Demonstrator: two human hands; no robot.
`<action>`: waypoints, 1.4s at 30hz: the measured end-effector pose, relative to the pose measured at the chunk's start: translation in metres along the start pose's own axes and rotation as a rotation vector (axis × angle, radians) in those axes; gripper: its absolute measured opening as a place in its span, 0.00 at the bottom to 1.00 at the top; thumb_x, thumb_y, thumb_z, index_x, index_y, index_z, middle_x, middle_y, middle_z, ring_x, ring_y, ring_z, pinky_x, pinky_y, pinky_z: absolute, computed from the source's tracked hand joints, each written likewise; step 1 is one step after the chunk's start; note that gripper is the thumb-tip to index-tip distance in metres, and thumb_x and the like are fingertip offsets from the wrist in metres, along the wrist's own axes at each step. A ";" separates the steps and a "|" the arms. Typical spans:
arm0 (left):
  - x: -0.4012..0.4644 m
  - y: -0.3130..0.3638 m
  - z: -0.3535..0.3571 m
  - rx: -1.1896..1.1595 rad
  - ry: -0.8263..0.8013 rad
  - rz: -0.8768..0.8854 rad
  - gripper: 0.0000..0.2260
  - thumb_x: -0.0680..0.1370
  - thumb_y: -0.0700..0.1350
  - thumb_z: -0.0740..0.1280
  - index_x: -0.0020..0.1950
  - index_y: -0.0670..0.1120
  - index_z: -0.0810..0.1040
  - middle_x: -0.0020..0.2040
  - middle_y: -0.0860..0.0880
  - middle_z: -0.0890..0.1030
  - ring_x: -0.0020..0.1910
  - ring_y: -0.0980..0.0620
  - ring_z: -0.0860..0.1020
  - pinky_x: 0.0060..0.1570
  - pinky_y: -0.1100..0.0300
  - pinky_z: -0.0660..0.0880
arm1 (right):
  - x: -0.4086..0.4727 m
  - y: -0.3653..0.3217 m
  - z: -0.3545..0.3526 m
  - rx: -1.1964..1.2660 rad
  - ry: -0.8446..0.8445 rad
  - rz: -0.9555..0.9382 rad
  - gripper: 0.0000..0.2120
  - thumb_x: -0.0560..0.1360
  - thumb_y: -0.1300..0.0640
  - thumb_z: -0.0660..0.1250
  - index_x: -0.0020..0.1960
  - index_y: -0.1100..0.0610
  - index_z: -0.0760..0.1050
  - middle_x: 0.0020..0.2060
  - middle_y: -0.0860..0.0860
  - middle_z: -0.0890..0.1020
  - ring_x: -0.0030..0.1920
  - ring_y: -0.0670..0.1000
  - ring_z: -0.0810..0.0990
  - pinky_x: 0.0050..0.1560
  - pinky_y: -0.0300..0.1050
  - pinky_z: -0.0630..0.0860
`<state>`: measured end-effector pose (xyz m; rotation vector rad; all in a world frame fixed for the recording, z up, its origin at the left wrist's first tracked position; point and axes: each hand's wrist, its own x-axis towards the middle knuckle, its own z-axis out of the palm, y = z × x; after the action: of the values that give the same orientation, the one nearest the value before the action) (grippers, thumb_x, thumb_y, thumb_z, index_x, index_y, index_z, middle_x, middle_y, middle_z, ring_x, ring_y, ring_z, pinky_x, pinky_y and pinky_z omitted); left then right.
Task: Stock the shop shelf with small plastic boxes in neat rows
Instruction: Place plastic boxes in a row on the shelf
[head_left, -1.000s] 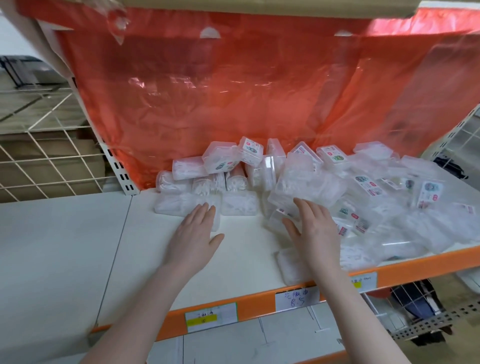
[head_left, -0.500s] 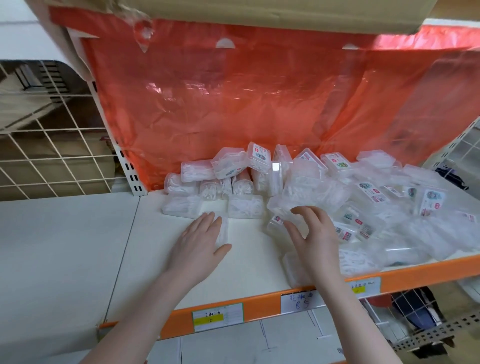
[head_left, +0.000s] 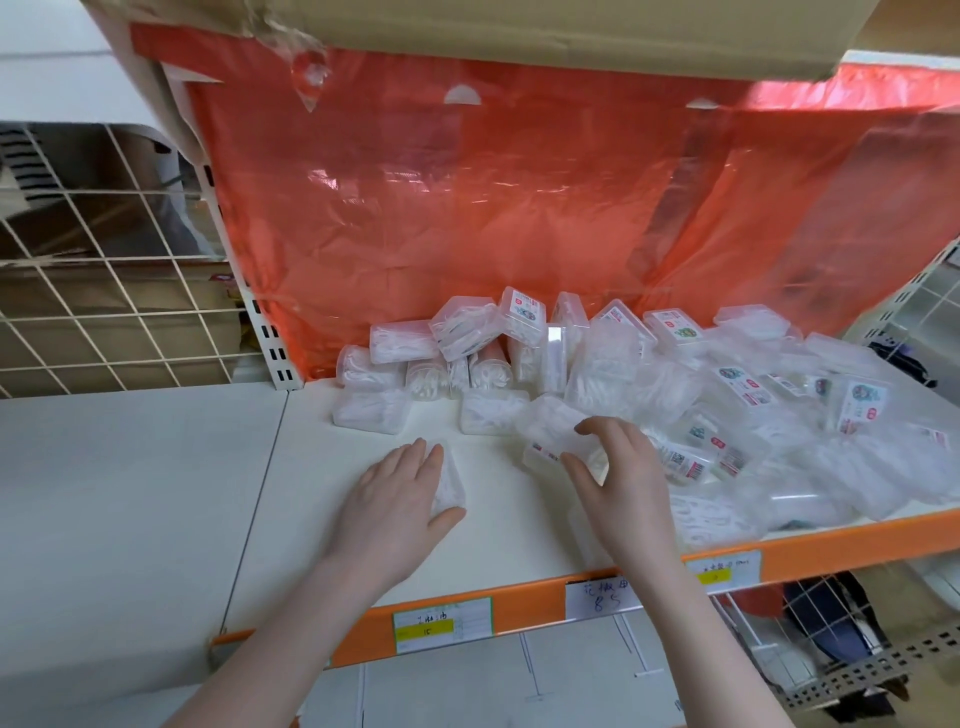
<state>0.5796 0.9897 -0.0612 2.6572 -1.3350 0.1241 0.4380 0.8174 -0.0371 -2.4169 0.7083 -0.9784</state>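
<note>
White shelving runs under our hands, its board (head_left: 322, 519) edged by an orange front rail (head_left: 831, 545) with price labels, and a red plastic bag (head_left: 519, 208) hangs behind the stock. Most of the small plastic boxes lie in a loose heap (head_left: 753, 415) on the right of the shelf, while a short stacked group (head_left: 441, 358) stands against the bag at the back left.

Compared with a second ago, our left hand (head_left: 395, 499) has drawn back from that back group toward the front rail, and it now lies flat, fingers straight, over one clear box (head_left: 449, 480) that sits alone on the bare board. Our right hand (head_left: 618, 478), which was lying flat on the heap, has curled its fingers and thumb around another box (head_left: 556, 441) at the heap's near edge; we judge that box gripped, though whether it has left the shelf we cannot tell.

We read this as the start of a new front row: one box pulled into place on the left, a second about to join it. Nearly all the stock is still unsorted, so the task is at an early stage. The clear boxes look light and slippery, so neighbours in the heap may slide as one is drawn out.
</note>
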 end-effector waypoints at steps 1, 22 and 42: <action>-0.004 -0.001 -0.002 0.021 0.008 0.008 0.33 0.78 0.63 0.55 0.77 0.48 0.53 0.76 0.49 0.58 0.73 0.52 0.57 0.69 0.59 0.55 | -0.002 -0.001 -0.001 -0.008 -0.007 -0.021 0.15 0.68 0.65 0.73 0.53 0.60 0.77 0.50 0.54 0.78 0.53 0.57 0.75 0.50 0.36 0.61; 0.005 -0.028 -0.040 -0.002 -0.343 0.198 0.44 0.67 0.65 0.67 0.77 0.53 0.52 0.76 0.55 0.54 0.74 0.55 0.53 0.68 0.59 0.57 | 0.032 -0.015 -0.020 -0.334 -0.488 0.007 0.31 0.68 0.60 0.68 0.70 0.59 0.65 0.60 0.53 0.68 0.60 0.54 0.66 0.54 0.41 0.67; -0.001 -0.021 -0.035 -0.034 -0.252 0.206 0.33 0.72 0.62 0.65 0.73 0.54 0.61 0.65 0.54 0.69 0.64 0.53 0.66 0.60 0.59 0.65 | 0.025 -0.024 -0.021 -0.410 -0.495 0.009 0.28 0.70 0.54 0.68 0.67 0.58 0.66 0.59 0.53 0.72 0.58 0.54 0.70 0.53 0.42 0.69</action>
<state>0.5964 1.0093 -0.0297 2.5674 -1.6681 -0.2142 0.4451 0.8171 0.0027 -2.8374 0.7848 -0.2095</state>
